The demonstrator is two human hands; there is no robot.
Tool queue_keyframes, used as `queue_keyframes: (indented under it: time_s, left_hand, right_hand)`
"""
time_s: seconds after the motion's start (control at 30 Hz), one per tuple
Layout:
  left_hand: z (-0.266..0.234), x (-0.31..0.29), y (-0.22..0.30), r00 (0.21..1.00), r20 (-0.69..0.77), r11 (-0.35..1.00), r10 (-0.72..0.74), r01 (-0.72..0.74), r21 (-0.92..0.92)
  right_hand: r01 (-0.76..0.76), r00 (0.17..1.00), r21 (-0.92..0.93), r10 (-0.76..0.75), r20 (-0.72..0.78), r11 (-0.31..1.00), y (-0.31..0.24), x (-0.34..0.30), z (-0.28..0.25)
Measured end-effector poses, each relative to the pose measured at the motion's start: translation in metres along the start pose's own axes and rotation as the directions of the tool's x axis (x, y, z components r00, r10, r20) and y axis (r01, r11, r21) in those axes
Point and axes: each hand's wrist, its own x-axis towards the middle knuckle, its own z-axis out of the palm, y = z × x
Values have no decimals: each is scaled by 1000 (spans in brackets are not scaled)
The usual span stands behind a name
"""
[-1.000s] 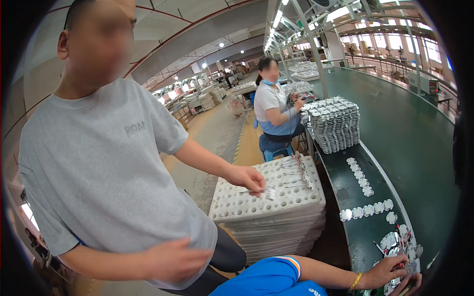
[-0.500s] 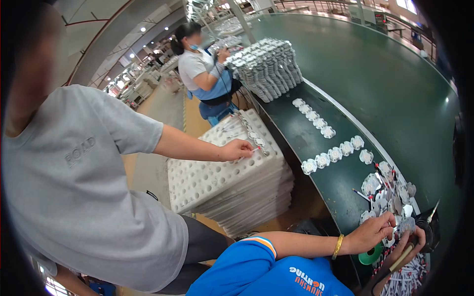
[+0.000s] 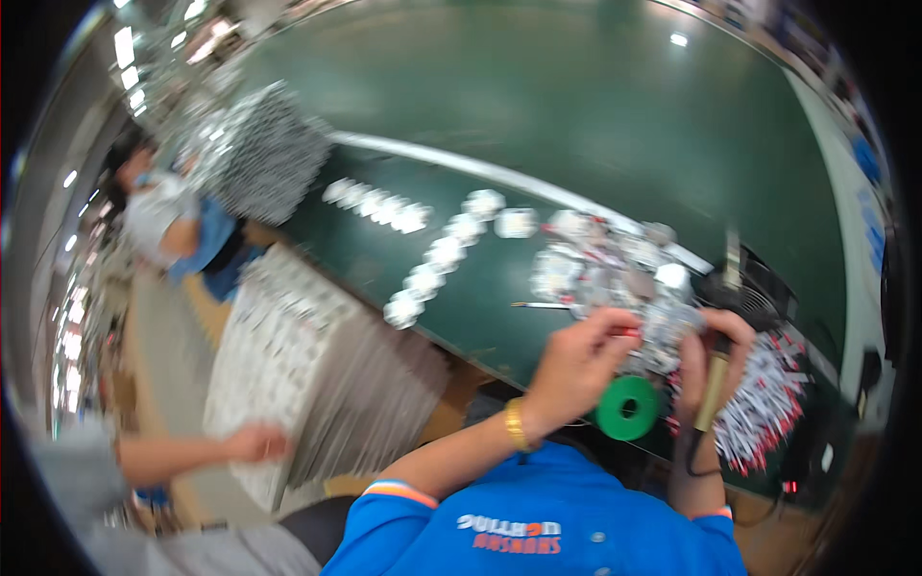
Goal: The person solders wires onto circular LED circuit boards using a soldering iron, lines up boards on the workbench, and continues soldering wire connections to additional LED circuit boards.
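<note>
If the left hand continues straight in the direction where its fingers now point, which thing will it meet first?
Most likely the pile of discs, just ahead of the left hand; blur leaves the exact depth unclear.

A head-worn fisheye looks down from close above; green worktop (image 3: 490, 298) spreads ahead.

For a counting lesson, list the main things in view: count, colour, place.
Bench: 1, green, ahead
Disc rows: 2, whitish, bench
Lone disc: 1, whitish, beside rows
Disc pile: 1, silvery, at hands
Red-tipped bundle: 1, white, right
Spool: 1, green, between forearms
Plate stack: 1, silvery, bench's left
Foam stack: 1, white, lower left
Co-workers: 2, white/grey tops, left
Tool handle: 1, tan, right hand
Left hand: 1, bare, at pile
Right hand: 1, bare, gripping handle
</note>
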Motion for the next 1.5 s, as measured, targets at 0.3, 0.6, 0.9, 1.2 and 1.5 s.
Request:
queue_keyframes:
  time_s: [0.3,0.6,0.9,1.2,1.5]
  left_hand:
    - [-6,-1,-4,980,114,968,-162,181,-176]
    - [-5,0,-8,983,112,962,-143,164,-216]
    - [-7,2,-12,987,85,972,-137,151,-182]
    - [-4,4,-6,999,-9,954,33,-28,300]
    - [-7,8,-3,987,96,990,-129,123,69]
  right_hand:
    - [68,998,-14,-68,-4,998,-4,9,8]
    - [129,992,-101,-127,25,986,-1,12,9]
    - [183,983,-150,-177,53,972,1,15,8]
    - [323,936,-118,-298,187,939,1,20,7]
    - [147,984,-30,-143,108,989,2,15,-2]
